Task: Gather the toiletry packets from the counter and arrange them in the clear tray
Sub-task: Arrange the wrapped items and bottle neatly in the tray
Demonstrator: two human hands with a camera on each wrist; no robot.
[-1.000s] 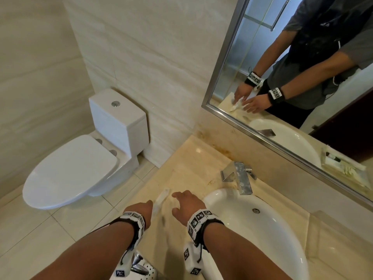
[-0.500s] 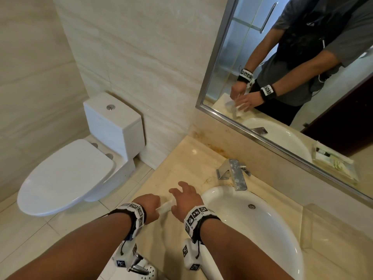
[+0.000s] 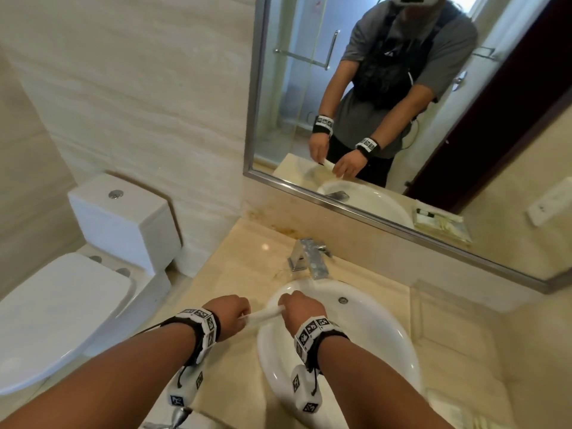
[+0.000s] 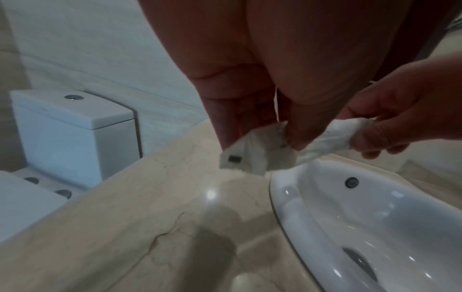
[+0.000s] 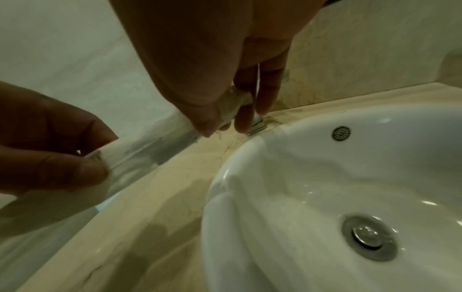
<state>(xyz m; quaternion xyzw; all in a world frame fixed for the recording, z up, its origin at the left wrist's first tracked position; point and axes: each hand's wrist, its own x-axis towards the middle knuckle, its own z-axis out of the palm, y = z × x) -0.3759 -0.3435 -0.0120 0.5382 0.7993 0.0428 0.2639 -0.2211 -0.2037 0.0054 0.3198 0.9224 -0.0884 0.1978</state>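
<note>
In the head view the left hand (image 3: 230, 314) and the right hand (image 3: 301, 309) each grip one end of a long white packet (image 3: 265, 314), held in the air over the basin's (image 3: 371, 342) rim at about nine o'clock of the bowl; its long axis runs nearly level from left to right, the right end a little higher, pointing toward two o'clock. The faucet (image 3: 309, 258) stands at twelve o'clock of the basin on the beige counter (image 3: 247, 261), and the toilet (image 3: 102, 243) sits off at nine o'clock. In the left wrist view the left hand (image 4: 250, 79) pinches the packet's (image 4: 260, 154) flat end between curled fingers, while the right hand (image 4: 400, 118) closes round the twisted far end at three o'clock. In the right wrist view the right hand (image 5: 212, 59) curls round the packet's (image 5: 140, 158) end at twelve o'clock, and the left hand (image 5: 50, 142) pinches the other end at nine o'clock, above the counter edge beside the basin (image 5: 325, 177).
</note>
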